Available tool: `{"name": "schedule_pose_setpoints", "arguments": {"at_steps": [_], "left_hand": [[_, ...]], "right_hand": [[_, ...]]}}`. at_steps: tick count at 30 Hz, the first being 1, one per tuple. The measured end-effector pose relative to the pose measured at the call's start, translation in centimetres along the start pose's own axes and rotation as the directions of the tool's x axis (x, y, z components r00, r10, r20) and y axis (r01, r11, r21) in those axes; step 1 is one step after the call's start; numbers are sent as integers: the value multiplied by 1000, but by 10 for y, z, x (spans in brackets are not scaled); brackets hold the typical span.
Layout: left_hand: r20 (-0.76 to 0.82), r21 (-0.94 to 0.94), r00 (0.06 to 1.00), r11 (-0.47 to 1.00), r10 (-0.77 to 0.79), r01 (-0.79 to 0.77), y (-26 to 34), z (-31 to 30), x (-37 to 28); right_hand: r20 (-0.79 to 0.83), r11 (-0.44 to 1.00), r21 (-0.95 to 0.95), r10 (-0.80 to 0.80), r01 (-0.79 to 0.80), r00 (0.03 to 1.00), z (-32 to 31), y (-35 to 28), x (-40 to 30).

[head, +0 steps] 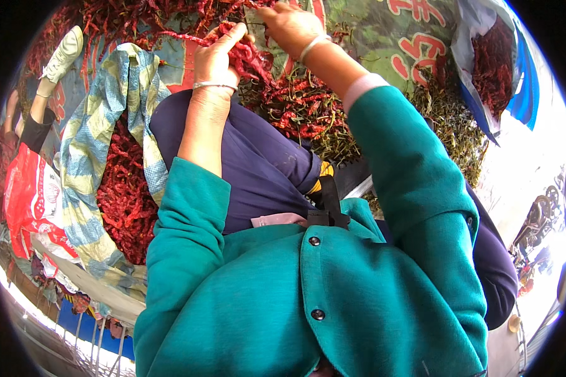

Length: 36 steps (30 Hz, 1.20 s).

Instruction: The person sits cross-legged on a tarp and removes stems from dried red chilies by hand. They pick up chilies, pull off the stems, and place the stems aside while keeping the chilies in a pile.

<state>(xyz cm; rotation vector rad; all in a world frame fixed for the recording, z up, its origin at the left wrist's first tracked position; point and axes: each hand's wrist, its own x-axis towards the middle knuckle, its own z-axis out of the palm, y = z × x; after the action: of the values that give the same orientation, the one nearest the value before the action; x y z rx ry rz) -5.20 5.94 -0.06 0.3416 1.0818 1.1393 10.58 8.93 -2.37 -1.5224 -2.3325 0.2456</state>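
Observation:
My left hand (217,59) grips a bunch of dried red chillies (252,63), with the thumb laid over them. Some of the chillies stick out past the fingers on both sides. Just to the right, at the top of the view, is my right hand (292,30), its fingertips close to the bunch. Whether a stem or chilli is pinched in those fingertips cannot be made out. Below both hands, a heap of loose dried chillies with stems (306,106) lies against my bent leg (269,136). More dried chillies (122,23) spread across the top left.
A checked woven sack (82,188) of dried chillies (125,207) stands open at my left. Beyond it are a red and white bag (28,188) and another person's shoe (63,54). Withered stems (453,122) and a chilli-filled sack (462,52) lie right, on a printed sheet (377,42) bearing writing.

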Motion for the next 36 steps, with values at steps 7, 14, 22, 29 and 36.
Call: {"name": "schedule_pose_setpoints", "arguments": {"at_steps": [7,14,22,29,36], "left_hand": [[94,-13,996,1000,-7,9,2,-1,0],[321,171,938,966,129,-191,-3,9,-8],[384,552,923,809,-30,-203,-5,24,-22],[425,772,901,555,-88,-310,-25,-3,-13],[269,395,962,916,-44,-68,-1,7,-8]], "right_hand": [[-163,913,390,-55,116,985,-40,26,4],[511,236,779,298,-581,806,-100,7,-10],[390,171,868,343,-465,854,-62,-14,-54],[52,989,88,-124,119,991,-65,20,-65],[245,973,230,-34,-24,969,-49,60,-33]]}}
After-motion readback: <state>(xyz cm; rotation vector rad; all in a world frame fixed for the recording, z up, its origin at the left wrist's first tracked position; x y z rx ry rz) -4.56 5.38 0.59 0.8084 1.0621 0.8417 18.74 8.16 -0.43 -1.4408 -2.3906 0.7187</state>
